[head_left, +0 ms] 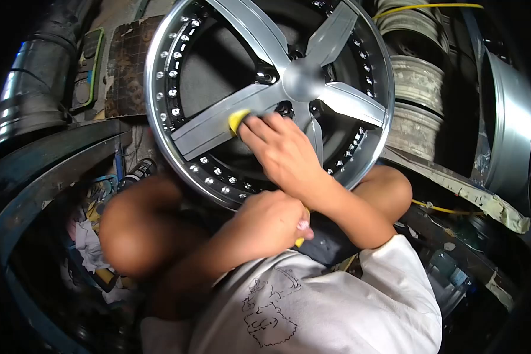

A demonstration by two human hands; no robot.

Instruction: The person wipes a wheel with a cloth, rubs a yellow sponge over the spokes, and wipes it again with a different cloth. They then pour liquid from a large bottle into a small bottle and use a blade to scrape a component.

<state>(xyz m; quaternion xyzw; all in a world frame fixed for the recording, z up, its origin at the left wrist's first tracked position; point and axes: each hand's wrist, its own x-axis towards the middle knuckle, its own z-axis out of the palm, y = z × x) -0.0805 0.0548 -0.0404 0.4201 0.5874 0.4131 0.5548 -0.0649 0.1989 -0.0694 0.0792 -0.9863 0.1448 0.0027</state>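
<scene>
A silver spoked alloy wheel rim (212, 127) with a polished lip and shiny bolts around its edge leans over my lap. My right hand (283, 150) presses a yellow and dark pad (239, 120) against the lower left spoke, fingers closed over it. The pad looks like a sponge. Below the wheel, close to my shirt, my left hand (271, 224) is closed in a fist under my right forearm. Bits of yellow show at its edge; what it grips is mostly hidden.
Stacked worn rims (416, 88) stand at right, beside another silver rim (510, 118). A yellow hose (430, 7) runs at upper right. A phone-like device with a green edge (87, 71) lies at left. A dark bottle (138, 172) and crumpled paper (89, 245) sit by my knee.
</scene>
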